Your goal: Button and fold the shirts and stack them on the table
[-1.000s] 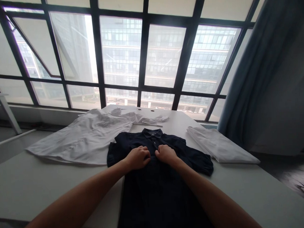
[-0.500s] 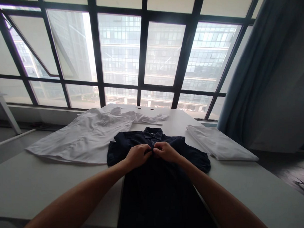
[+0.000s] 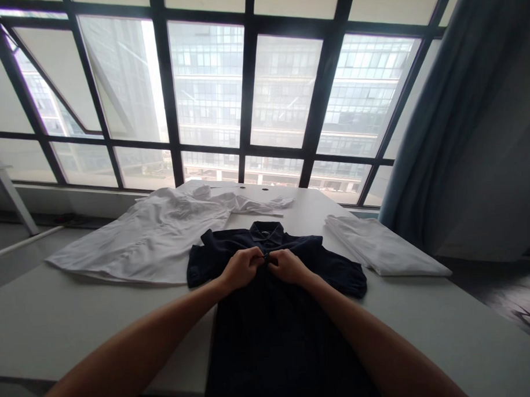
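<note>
A dark navy shirt [image 3: 269,326] lies front up on the white table, its collar toward the windows and its lower part running down to the near edge. Just below the collar, my left hand [image 3: 243,267] pinches the front of the shirt. My right hand [image 3: 288,266] pinches the same front strip from the other side, the fingertips of both hands nearly meeting. Whatever small part sits between the fingertips is too small to make out. The short sleeves spread out to both sides.
On the white table [image 3: 426,320], a spread white shirt [image 3: 148,237] lies to the left and a folded white garment [image 3: 388,246] to the right. Windows stand behind the table, with a blue-grey curtain [image 3: 436,134] at the right.
My left fingers have drawn in from a looser hold to a closer pinch at the shirt's front. The fingers of my right hand have shifted slightly; the garments lie as before.
</note>
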The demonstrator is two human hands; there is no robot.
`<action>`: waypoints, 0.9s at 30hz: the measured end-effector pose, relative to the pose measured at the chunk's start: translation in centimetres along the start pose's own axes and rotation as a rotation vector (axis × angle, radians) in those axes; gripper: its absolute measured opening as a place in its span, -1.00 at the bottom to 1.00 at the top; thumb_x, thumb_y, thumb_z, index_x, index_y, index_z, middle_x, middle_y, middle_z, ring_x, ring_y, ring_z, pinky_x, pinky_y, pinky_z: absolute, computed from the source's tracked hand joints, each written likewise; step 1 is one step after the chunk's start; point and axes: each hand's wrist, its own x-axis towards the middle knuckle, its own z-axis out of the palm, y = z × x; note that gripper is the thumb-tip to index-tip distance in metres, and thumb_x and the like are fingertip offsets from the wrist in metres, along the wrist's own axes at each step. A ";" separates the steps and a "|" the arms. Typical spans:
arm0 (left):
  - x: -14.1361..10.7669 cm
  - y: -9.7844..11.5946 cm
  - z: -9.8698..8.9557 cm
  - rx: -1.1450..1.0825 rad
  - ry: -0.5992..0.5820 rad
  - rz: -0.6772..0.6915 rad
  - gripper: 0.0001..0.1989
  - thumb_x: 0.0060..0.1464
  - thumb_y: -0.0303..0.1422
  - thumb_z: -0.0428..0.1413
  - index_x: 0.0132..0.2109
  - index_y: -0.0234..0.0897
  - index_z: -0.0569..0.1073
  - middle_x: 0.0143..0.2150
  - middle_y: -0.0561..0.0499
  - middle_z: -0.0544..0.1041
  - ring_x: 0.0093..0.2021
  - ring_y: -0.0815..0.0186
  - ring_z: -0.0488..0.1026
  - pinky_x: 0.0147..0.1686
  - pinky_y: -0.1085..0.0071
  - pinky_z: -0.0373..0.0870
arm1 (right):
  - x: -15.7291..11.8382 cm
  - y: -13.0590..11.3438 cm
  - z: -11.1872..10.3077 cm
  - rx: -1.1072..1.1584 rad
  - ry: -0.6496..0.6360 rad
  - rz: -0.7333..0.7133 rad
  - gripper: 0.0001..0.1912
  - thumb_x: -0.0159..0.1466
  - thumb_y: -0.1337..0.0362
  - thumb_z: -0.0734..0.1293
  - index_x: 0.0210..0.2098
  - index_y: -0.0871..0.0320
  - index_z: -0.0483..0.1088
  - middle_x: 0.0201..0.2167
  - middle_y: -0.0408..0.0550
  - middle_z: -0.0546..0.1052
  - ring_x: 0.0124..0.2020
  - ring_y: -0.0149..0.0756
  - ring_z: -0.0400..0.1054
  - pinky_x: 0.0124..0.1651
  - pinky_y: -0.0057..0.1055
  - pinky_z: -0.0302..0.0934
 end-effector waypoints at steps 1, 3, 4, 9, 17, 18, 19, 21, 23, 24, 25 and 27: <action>0.0 0.1 -0.2 0.031 -0.020 0.004 -0.86 0.14 -0.39 0.08 -0.27 -0.26 0.54 -0.37 0.03 0.58 -0.35 0.27 0.50 -0.32 0.46 0.31 | 0.0 0.0 -0.2 -0.036 -0.023 0.028 -0.84 0.16 0.27 0.30 -0.51 0.17 0.45 -0.50 -0.11 0.53 -0.46 -0.37 0.33 -0.40 -0.48 0.04; -0.2 0.3 -0.7 0.135 -0.095 0.009 -0.87 0.13 -0.36 0.11 -0.27 -0.23 0.56 -0.37 0.02 0.59 -0.35 0.25 0.52 -0.32 0.45 0.31 | -0.2 -0.1 -1.0 -0.109 -0.064 0.100 -0.82 0.17 0.24 0.33 -0.52 0.16 0.47 -0.48 -0.08 0.55 -0.43 -0.32 0.38 -0.39 -0.47 0.05; -0.3 0.4 -0.9 0.183 -0.134 0.021 -0.87 0.11 -0.35 0.12 -0.26 -0.21 0.57 -0.37 0.02 0.59 -0.35 0.25 0.52 -0.32 0.44 0.31 | -0.3 -0.1 -1.4 -0.143 -0.061 0.142 -0.83 0.17 0.23 0.34 -0.51 0.15 0.48 -0.47 -0.07 0.55 -0.40 -0.30 0.40 -0.38 -0.46 0.06; -0.6 0.9 -1.0 0.269 -0.236 0.193 -0.84 0.14 -0.38 0.10 -0.22 -0.17 0.59 -0.27 0.02 0.63 -0.25 0.21 0.57 -0.23 0.43 0.36 | -0.6 -0.9 -2.9 -0.200 0.193 0.207 -0.74 0.31 0.11 0.26 -0.28 0.12 0.52 -0.29 -0.04 0.58 -0.27 -0.25 0.45 -0.27 -0.42 0.13; -0.9 1.5 -0.4 0.304 -0.310 0.285 -0.80 0.17 -0.36 0.08 -0.18 -0.18 0.61 -0.18 -0.03 0.64 -0.18 0.19 0.58 -0.16 0.41 0.40 | 0.1 -1.5 -1.3 -0.329 0.011 0.068 -0.77 0.31 0.16 0.30 -0.23 0.15 0.55 -0.16 0.05 0.54 -0.14 -0.18 0.46 -0.16 -0.39 0.22; -0.9 1.5 -0.5 0.301 -0.303 0.266 -0.81 0.17 -0.34 0.08 -0.20 -0.19 0.61 -0.20 -0.04 0.64 -0.19 0.18 0.58 -0.16 0.40 0.40 | 0.1 -1.4 -1.4 -0.327 0.033 0.091 -0.75 0.33 0.18 0.27 -0.26 0.16 0.55 -0.15 0.06 0.54 -0.15 -0.19 0.46 -0.16 -0.40 0.22; -0.9 1.5 -0.5 0.291 -0.289 0.234 -0.80 0.18 -0.30 0.09 -0.22 -0.19 0.61 -0.23 -0.04 0.64 -0.20 0.17 0.58 -0.17 0.39 0.39 | 0.0 -1.4 -1.6 -0.311 0.067 0.112 -0.74 0.34 0.20 0.25 -0.28 0.17 0.55 -0.14 0.08 0.54 -0.16 -0.20 0.46 -0.18 -0.40 0.23; -0.7 1.4 -0.5 0.232 -0.223 0.136 -0.73 0.23 -0.20 0.06 -0.25 -0.22 0.60 -0.27 -0.05 0.63 -0.24 0.17 0.57 -0.21 0.38 0.38 | -0.1 -1.3 -2.0 -0.217 0.132 0.148 -0.75 0.32 0.23 0.24 -0.33 0.18 0.53 -0.19 0.07 0.56 -0.19 -0.21 0.47 -0.20 -0.41 0.24; -0.4 1.3 -0.4 0.116 -0.127 0.023 -0.63 0.28 -0.12 -0.02 -0.23 -0.24 0.57 -0.30 -0.05 0.61 -0.30 0.20 0.55 -0.27 0.39 0.36 | -0.2 -1.4 -2.2 -0.032 0.162 0.171 -0.79 0.28 0.27 0.26 -0.38 0.19 0.50 -0.31 0.02 0.58 -0.28 -0.24 0.49 -0.23 -0.42 0.26; -0.3 1.2 -0.2 0.048 -0.085 -0.025 -0.60 0.29 -0.10 -0.05 -0.22 -0.26 0.56 -0.33 -0.04 0.60 -0.33 0.22 0.53 -0.31 0.40 0.34 | -0.2 -1.5 -2.2 0.088 0.152 0.183 -0.81 0.27 0.28 0.27 -0.40 0.19 0.49 -0.39 -0.01 0.58 -0.34 -0.26 0.49 -0.27 -0.43 0.27; -0.1 1.1 -0.1 -0.018 -0.056 -0.065 -0.58 0.29 -0.08 -0.07 -0.23 -0.28 0.54 -0.36 -0.03 0.57 -0.37 0.25 0.50 -0.36 0.42 0.33 | -0.2 -1.5 -2.0 0.217 0.126 0.196 -0.83 0.25 0.29 0.27 -0.41 0.19 0.47 -0.45 -0.04 0.57 -0.40 -0.27 0.49 -0.33 -0.44 0.28; 0.2 0.8 0.2 -0.134 -0.047 -0.124 -0.57 0.25 -0.05 -0.05 -0.30 -0.31 0.49 -0.46 0.01 0.50 -0.48 0.30 0.42 -0.46 0.44 0.27 | -0.2 -1.6 -1.4 0.462 0.053 0.228 -0.88 0.23 0.30 0.28 -0.40 0.18 0.43 -0.53 -0.09 0.55 -0.49 -0.29 0.48 -0.46 -0.47 0.28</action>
